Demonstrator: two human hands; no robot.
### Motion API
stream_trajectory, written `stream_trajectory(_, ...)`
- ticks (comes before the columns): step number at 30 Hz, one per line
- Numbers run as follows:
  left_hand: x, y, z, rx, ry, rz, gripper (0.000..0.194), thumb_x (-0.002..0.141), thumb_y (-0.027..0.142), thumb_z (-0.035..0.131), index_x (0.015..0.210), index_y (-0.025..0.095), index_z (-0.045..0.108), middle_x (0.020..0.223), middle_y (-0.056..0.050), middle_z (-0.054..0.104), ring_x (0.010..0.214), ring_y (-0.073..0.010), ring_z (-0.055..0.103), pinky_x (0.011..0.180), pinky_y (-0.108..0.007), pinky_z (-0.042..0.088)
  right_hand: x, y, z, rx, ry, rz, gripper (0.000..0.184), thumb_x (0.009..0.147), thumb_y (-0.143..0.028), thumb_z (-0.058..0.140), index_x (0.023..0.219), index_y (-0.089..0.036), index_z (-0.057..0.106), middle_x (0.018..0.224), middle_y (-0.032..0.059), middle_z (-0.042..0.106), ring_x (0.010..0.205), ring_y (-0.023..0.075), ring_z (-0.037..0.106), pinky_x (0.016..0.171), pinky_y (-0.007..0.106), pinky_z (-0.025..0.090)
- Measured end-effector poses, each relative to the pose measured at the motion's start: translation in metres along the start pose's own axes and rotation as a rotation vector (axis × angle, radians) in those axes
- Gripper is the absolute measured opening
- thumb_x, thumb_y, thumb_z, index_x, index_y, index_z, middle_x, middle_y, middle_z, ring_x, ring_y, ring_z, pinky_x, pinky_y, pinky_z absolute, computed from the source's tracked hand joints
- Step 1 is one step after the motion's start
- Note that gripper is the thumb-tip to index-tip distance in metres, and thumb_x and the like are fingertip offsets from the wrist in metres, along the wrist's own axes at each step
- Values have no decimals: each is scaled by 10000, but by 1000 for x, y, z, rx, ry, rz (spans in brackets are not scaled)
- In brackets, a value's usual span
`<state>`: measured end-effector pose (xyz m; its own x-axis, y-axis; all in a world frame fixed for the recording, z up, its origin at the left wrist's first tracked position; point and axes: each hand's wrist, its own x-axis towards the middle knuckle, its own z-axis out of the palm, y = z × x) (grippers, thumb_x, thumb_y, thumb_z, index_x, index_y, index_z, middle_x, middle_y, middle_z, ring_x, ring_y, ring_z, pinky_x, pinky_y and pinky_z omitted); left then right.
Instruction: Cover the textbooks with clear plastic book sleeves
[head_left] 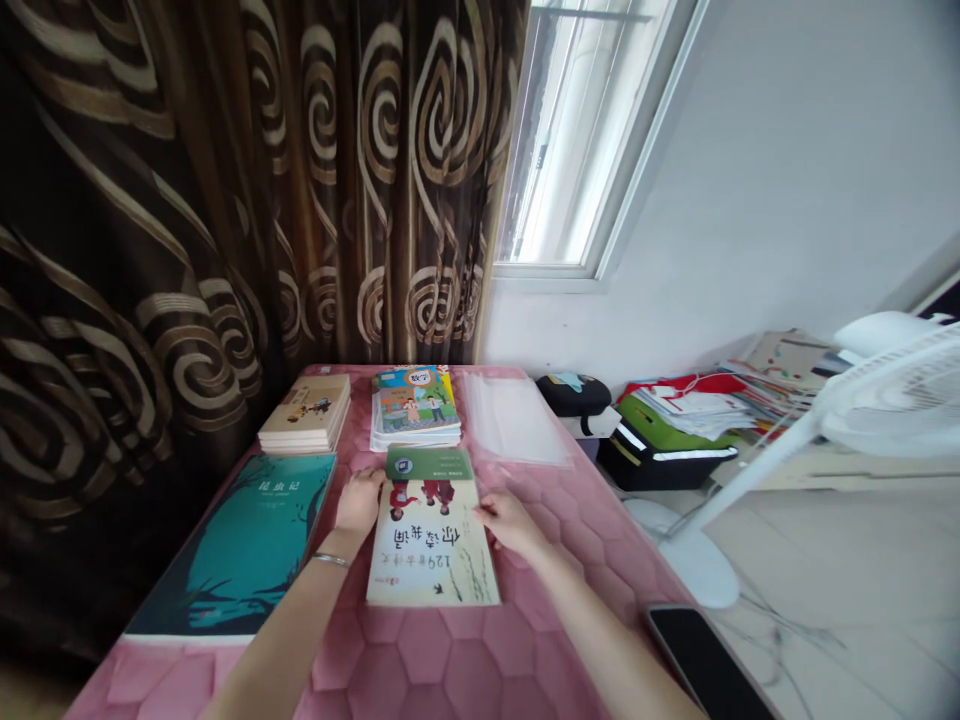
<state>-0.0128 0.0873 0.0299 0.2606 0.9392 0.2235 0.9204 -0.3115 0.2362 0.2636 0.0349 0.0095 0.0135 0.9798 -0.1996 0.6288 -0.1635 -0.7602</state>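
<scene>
A cream book with upside-down Chinese writing (pixel 433 545) lies flat on the pink quilted table cover (pixel 465 650). Its far end overlaps a small green booklet (pixel 429 463). My left hand (pixel 360 500) rests on the book's far left corner, fingers curled over the edge. Along the book's right edge lies my right hand (pixel 510 520), fingers stretched toward the cover. Both hands touch the book without lifting it.
A large teal book (pixel 244 545) lies at the left. Behind are a stack of tan books (pixel 306 412), a stack topped by a colourful textbook (pixel 415 405) and clear plastic sleeves (pixel 514 420). A dark phone (pixel 701 660) sits at the table's right edge. A white fan (pixel 862 400) stands right.
</scene>
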Motion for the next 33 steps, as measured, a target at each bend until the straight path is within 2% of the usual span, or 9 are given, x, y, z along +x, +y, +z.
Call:
stream_trajectory(5, -6, 2, 4, -36, 22, -5, 221, 893, 107, 472, 913, 181, 679, 1007, -64, 701, 986, -182, 627, 906, -299, 461, 0, 0, 0, -23, 66, -28, 209, 897, -287, 480, 867, -168, 648, 832, 50, 724, 608, 172, 667, 470, 251, 501)
stream_trajectory(10, -20, 7, 3, -58, 14, -19, 253, 915, 122, 455, 971, 193, 691, 1030, -61, 706, 1017, -166, 624, 926, -266, 456, -5, -5, -2, -141, 166, -82, 209, 892, -261, 500, 844, -177, 685, 919, 76, 731, 877, 212, 674, 776, 284, 483)
stream_trajectory(12, -23, 9, 2, -55, 7, -41, 285, 933, 126, 417, 950, 190, 695, 1007, -66, 707, 993, -164, 630, 913, -271, 462, -7, -8, -1, -187, 204, -79, 203, 901, -253, 497, 880, -181, 686, 958, 84, 722, 956, 221, 651, 828, 285, 453)
stream_trajectory(16, -33, 27, -1, -11, 12, -111, 245, 929, 196, 462, 1048, 187, 677, 1153, -120, 658, 1048, -241, 607, 907, -398, 470, -16, -15, 6, -301, 308, -59, 201, 926, -259, 482, 956, -178, 664, 1060, 115, 667, 1017, 251, 605, 807, 311, 440)
stream_trajectory(18, -47, 45, -1, 44, 21, -100, 260, 917, 216, 489, 1111, 186, 659, 1288, -153, 585, 1143, -308, 551, 921, -490, 449, -27, -20, 11, -423, 360, -141, 198, 930, -231, 471, 971, -185, 659, 1095, 117, 637, 1049, 260, 573, 809, 321, 436)
stream_trajectory(23, -100, 81, -1, -45, -64, 146, 307, 903, 156, 487, 1163, 225, 637, 1301, -87, 594, 1187, -273, 518, 967, -490, 430, -72, -24, 26, -515, 243, -446, 162, 906, -184, 505, 890, -239, 656, 1030, 52, 648, 1006, 236, 560, 865, 350, 421)
stream_trajectory(28, -132, 81, -3, -190, -119, 190, 352, 849, 161, 597, 1185, 256, 644, 1312, -53, 597, 1219, -254, 507, 1022, -449, 429, -113, -17, 44, -411, 197, -470, 190, 882, -277, 582, 1067, -271, 626, 1243, 61, 606, 1160, 266, 509, 967, 429, 374)
stream_trajectory(30, -134, 81, -3, -183, -110, 173, 369, 839, 132, 604, 1181, 262, 651, 1308, -51, 604, 1220, -256, 512, 1021, -449, 435, -119, -17, 50, -393, 214, -467, 229, 864, -305, 621, 1091, -278, 618, 1264, 56, 605, 1179, 272, 502, 1016, 458, 334)
stream_trajectory(33, -133, 86, -1, -151, -79, 141, 326, 844, 124, 606, 1134, 254, 677, 1268, -55, 632, 1190, -264, 535, 998, -463, 450, -118, -19, 55, -388, 247, -453, 143, 872, -270, 620, 1014, -273, 635, 1210, 44, 640, 1131, 254, 541, 1021, 458, 325)
